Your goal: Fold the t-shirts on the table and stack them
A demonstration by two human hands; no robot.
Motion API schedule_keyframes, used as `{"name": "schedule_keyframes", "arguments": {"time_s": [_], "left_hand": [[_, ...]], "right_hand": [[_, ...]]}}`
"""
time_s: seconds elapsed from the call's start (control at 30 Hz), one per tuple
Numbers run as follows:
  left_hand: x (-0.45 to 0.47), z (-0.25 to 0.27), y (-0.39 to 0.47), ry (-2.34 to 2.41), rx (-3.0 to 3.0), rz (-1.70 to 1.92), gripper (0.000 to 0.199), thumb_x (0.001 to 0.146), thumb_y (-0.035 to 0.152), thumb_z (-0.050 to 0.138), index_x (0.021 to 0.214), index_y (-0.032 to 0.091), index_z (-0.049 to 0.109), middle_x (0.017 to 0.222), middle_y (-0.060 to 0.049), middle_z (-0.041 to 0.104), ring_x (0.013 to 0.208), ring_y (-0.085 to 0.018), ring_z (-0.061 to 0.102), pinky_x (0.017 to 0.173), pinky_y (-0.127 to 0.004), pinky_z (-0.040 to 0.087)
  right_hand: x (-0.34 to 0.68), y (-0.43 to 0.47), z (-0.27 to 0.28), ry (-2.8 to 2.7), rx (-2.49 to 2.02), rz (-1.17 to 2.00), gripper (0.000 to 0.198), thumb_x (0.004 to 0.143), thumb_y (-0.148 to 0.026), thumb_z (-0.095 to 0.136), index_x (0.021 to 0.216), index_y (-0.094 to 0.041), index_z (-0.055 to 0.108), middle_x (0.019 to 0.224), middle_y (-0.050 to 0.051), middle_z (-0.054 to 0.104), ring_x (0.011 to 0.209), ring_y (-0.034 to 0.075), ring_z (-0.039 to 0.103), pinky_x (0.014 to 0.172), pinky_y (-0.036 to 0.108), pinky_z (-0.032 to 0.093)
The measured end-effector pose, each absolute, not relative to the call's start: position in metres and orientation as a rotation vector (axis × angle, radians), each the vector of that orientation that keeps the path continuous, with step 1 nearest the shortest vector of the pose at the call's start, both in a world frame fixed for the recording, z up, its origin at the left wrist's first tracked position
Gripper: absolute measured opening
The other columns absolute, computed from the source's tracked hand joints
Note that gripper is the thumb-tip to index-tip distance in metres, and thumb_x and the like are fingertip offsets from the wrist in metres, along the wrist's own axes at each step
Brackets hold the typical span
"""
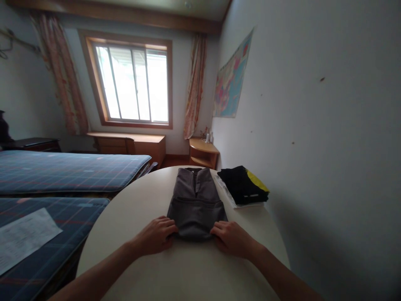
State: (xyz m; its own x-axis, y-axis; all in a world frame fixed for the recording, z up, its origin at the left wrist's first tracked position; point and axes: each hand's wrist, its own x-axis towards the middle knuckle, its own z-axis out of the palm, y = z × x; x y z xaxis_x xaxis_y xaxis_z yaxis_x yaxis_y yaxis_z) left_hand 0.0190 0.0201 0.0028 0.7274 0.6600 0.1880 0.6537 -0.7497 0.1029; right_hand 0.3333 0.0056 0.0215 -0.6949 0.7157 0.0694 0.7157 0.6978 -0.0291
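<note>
A dark grey shirt (197, 217) lies on the round white table, its collar end pointing away from me. Its lower part is folded up over the body, and a front opening shows near the collar. My left hand (159, 235) grips the near left corner of the fold, fingers curled over the cloth. At the near right corner, my right hand (230, 238) pinches the same cloth. Both thumbs are mostly hidden. Behind my right hand, a folded black and yellow garment (241, 184) rests on a clear plastic bag.
The white table (131, 213) has a curved edge and stands close to the right wall (328, 188). To the left are two plaid mattresses (72, 171), the nearer with a paper sheet (28, 238) on it. Wooden furniture (144, 142) stands beneath the window.
</note>
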Motion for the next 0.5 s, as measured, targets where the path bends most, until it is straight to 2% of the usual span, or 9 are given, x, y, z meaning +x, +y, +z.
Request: {"name": "schedule_keyframes", "arguments": {"time_s": [0.17, 0.27, 0.33, 0.43, 0.5], "left_hand": [[0.017, 0.029, -0.009, 1.011, 2.701, 0.181, 0.027, 0.068, 0.013, 0.059, 0.091, 0.025, 0.068, 0.086, 0.000, 0.070, 0.078, -0.018, 0.064, 0.074, -0.026, 0.048], [0.014, 0.037, -0.032, 0.947, 2.502, -0.021, 0.023, 0.066, 0.017, 0.064, 0.087, 0.025, 0.071, 0.075, 0.003, 0.069, 0.065, -0.014, 0.062, 0.060, -0.022, 0.046], [0.014, 0.037, -0.044, 0.879, 2.349, -0.170, 0.025, 0.063, 0.016, 0.067, 0.085, 0.025, 0.073, 0.067, 0.005, 0.067, 0.058, -0.013, 0.060, 0.052, -0.019, 0.042], [0.016, 0.036, -0.052, 0.786, 2.177, -0.298, 0.028, 0.058, 0.012, 0.071, 0.083, 0.025, 0.075, 0.067, 0.005, 0.068, 0.061, -0.015, 0.063, 0.051, -0.019, 0.043], [0.017, 0.040, -0.050, 0.764, 2.072, -0.317, 0.026, 0.062, 0.019, 0.074, 0.088, 0.025, 0.075, 0.072, 0.003, 0.071, 0.067, -0.017, 0.066, 0.053, -0.020, 0.046]], "right_hand": [[0.329, -0.023, 0.039, -2.855, -1.160, 0.357, 0.025, 0.071, -0.022, 0.062, 0.094, -0.020, 0.071, 0.087, 0.002, 0.072, 0.077, 0.017, 0.065, 0.070, 0.024, 0.045], [0.325, -0.043, 0.040, -2.908, -1.164, 0.800, 0.027, 0.068, -0.026, 0.067, 0.094, -0.022, 0.074, 0.076, -0.003, 0.071, 0.065, 0.013, 0.063, 0.059, 0.019, 0.042], [0.321, -0.054, 0.038, -2.949, -1.130, 1.093, 0.028, 0.066, -0.021, 0.067, 0.092, -0.022, 0.075, 0.071, -0.005, 0.069, 0.060, 0.010, 0.060, 0.052, 0.016, 0.038], [0.317, -0.062, 0.035, -3.009, -1.050, 1.245, 0.030, 0.061, -0.010, 0.066, 0.088, -0.021, 0.076, 0.068, -0.007, 0.066, 0.059, 0.009, 0.058, 0.048, 0.015, 0.034], [0.318, -0.063, 0.039, -2.985, -1.075, 1.299, 0.029, 0.062, -0.010, 0.068, 0.088, -0.021, 0.076, 0.068, -0.007, 0.065, 0.060, 0.009, 0.058, 0.049, 0.015, 0.035]]}}
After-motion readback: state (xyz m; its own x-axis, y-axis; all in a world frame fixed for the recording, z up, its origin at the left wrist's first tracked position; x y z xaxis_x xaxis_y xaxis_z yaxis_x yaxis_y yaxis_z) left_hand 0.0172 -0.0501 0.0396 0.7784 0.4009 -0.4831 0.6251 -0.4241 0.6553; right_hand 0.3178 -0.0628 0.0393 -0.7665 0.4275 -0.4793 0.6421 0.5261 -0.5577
